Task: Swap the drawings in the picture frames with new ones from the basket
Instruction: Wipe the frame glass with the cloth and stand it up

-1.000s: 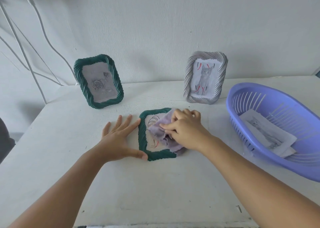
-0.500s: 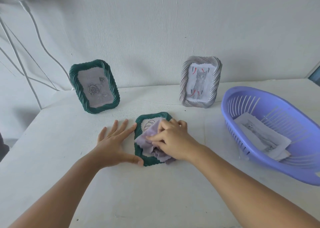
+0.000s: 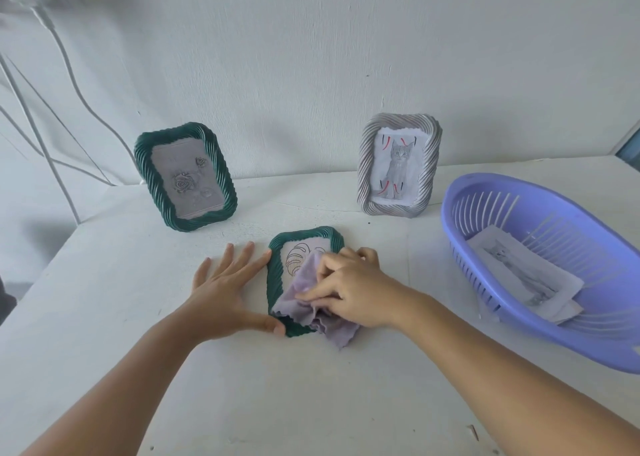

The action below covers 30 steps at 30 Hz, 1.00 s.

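I see my left hand (image 3: pixel 227 291) lying flat on the worktop (image 3: pixel 242 396), fingers straight, with the forefinger and thumb against the left edge of the small green frame (image 3: pixel 275 282) that lies face up near the middle. My right hand (image 3: pixel 349 291) presses a lilac cloth (image 3: pixel 304 294) on this frame, fingers bent on the cloth; it hides the right and lower part of the frame, so only a piece of a line drawing (image 3: pixel 297 259) shows. At the back edge, a bigger green frame (image 3: pixel 185 176) with roses and a grey frame (image 3: pixel 398 165) with a cat drawing stand upright. On the right, the purple basket (image 3: pixel 460 192) holds paper sheets (image 3: pixel 526 275); its far right side is cut off.
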{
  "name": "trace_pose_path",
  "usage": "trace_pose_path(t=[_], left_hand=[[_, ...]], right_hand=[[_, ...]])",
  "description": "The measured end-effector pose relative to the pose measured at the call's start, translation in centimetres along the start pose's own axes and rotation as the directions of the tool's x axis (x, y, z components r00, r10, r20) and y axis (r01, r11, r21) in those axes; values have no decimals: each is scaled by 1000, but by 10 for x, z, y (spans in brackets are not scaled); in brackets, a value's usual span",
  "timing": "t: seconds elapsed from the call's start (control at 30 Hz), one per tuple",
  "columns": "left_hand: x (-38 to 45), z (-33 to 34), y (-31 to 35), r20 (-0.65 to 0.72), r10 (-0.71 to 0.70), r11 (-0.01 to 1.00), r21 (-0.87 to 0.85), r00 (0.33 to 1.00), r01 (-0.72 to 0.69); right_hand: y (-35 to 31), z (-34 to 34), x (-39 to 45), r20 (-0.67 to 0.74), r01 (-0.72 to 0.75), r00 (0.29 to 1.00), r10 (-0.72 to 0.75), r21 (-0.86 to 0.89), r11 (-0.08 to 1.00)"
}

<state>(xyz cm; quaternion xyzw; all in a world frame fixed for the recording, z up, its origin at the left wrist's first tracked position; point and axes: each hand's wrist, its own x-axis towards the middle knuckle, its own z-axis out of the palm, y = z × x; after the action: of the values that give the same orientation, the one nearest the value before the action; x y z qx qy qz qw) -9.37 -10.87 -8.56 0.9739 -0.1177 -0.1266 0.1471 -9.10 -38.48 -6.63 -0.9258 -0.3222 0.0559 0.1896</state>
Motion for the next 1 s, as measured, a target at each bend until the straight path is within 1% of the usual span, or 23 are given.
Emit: trace_pose_path(t=[0.07, 0.13, 0.2, 0.23, 0.3, 0.4, 0.5, 0.57, 0.6, 0.67, 0.77, 0.83, 0.9, 0.97, 1.0], left_hand=[[0, 0, 0, -1, 1, 1000, 0, 1000, -1], [0, -1, 1, 10, -6, 1000, 12, 1000, 6], [-1, -1, 2, 10, -6, 1000, 14, 1000, 6], [-1, -1, 2, 8, -5, 1000, 10, 1000, 5], [-1, -1, 1, -1, -5, 1000, 3, 1000, 5], [0, 0, 0, -3, -4, 1000, 14, 1000, 4], [0, 0, -1, 4, -4, 1000, 17, 1000, 4], [0, 0, -1, 3, -1, 1000, 17, 1000, 1], [0, 1, 0, 0, -1, 1000, 14, 1000, 1], [0, 1, 0, -4, -2, 1000, 9, 1000, 2], [0, 1, -1, -4, 1, 1000, 13, 1000, -1], [0, 0, -1, 0, 7, 1000, 19, 1000, -7], [0, 0, -1, 7, 4, 1000, 21, 1000, -4], [0, 0, -1, 8, 3, 1000, 18, 1000, -3], [0, 0, 0, 7, 2, 1000, 18, 1000, -2]], right_hand=[[13, -9, -3, -3, -27, 1000, 27, -28, 999], [11, -11, 3, -59, -81, 995, 77, -68, 994], [-3, -4, 12, -114, -110, 988, 105, -43, 993], [-12, 2, 14, -114, -92, 989, 90, -11, 996], [-19, 9, 10, -67, -24, 997, 26, 34, 999], [-1, -1, -5, -17, 2, 1000, -1, 15, 1000], [11, -12, -3, -56, -84, 995, 81, -55, 995], [-1, -8, 6, -116, -125, 986, 120, -43, 991], [-10, -3, 11, -124, -120, 985, 116, -21, 993], [-22, 6, 12, -89, -59, 994, 60, 13, 998], [-8, 2, -3, -27, -10, 1000, 10, 6, 1000], [8, -9, -8, -33, -44, 999, 42, -39, 998], [13, -14, -4, -80, -122, 990, 116, -79, 989], [2, -10, 6, -135, -172, 977, 162, -65, 983], [-7, -4, 10, -139, -161, 978, 154, -45, 986]])
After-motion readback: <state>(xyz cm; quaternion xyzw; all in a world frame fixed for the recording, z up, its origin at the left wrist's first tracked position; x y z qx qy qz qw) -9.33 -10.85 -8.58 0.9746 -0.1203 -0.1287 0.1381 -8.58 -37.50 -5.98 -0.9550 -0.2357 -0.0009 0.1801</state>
